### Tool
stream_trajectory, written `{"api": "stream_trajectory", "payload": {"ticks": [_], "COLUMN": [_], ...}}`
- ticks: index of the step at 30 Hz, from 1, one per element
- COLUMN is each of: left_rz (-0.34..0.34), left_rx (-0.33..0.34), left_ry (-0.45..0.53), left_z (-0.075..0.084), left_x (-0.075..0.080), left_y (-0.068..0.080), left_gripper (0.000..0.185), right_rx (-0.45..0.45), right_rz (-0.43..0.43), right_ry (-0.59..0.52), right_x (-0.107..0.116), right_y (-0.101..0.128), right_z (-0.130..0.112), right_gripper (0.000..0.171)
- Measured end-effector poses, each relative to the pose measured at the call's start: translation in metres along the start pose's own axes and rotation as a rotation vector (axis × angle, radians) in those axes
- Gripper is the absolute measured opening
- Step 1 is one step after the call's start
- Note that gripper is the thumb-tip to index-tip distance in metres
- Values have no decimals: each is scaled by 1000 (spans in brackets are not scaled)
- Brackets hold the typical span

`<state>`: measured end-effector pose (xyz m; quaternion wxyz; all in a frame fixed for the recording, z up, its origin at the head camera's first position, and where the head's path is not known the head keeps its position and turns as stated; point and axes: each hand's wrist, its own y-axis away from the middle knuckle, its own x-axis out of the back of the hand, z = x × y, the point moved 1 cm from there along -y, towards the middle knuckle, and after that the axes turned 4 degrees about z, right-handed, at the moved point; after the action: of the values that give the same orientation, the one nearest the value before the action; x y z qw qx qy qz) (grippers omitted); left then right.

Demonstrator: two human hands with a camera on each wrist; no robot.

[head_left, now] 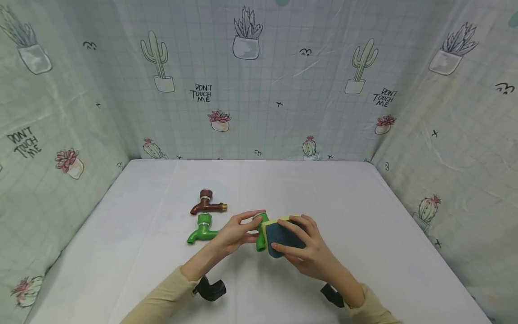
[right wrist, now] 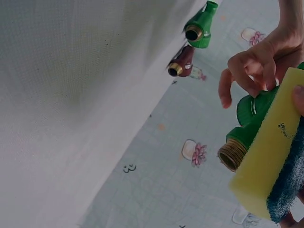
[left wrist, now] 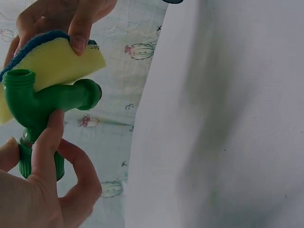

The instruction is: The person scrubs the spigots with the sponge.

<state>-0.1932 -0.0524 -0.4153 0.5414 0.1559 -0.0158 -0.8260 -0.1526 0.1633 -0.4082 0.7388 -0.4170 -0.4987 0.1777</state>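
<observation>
From the head view, my left hand (head_left: 236, 233) pinches a green plastic tap (head_left: 262, 234) above the near middle of the white cloth-covered desk (head_left: 364, 216), while my right hand (head_left: 309, 249) clamps a yellow sponge with a dark blue scouring face (head_left: 283, 236) against it. A second green tap (head_left: 202, 230) and a brown tap (head_left: 207, 203) lie left of centre. My left wrist view shows what that one hides — thumb and fingers (left wrist: 50, 142) curled round the tap's knob end, sponge pressed on the body. My right wrist view alone shows the brass-threaded mouth (right wrist: 231, 156). Held only by its end, the tap could twist and slip — I judge — if the sponge presses hard.
</observation>
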Motion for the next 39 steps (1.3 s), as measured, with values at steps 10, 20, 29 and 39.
{"api": "stream_trajectory", "payload": {"ticks": [10,20,29,39], "left_rz": [22,-32,-46,-85], "left_rx": [48,14,56,31], "left_ry": [43,98,57,109], "left_z": [-2,-5,-12,-7], "left_x": [-6,-1,2,7], "left_y": [0,2,3,8], "left_gripper": [52,59,48,58], "right_rx": [-49,-170,-266,-371], "right_rz": [-31,-124,-136,-135], "right_ry": [-6,17,36,45], "right_x": [1,8,17,25], "right_y": [1,16,27,37], "right_z": [0,9,17,31], "right_gripper": [30,33,32,37]}}
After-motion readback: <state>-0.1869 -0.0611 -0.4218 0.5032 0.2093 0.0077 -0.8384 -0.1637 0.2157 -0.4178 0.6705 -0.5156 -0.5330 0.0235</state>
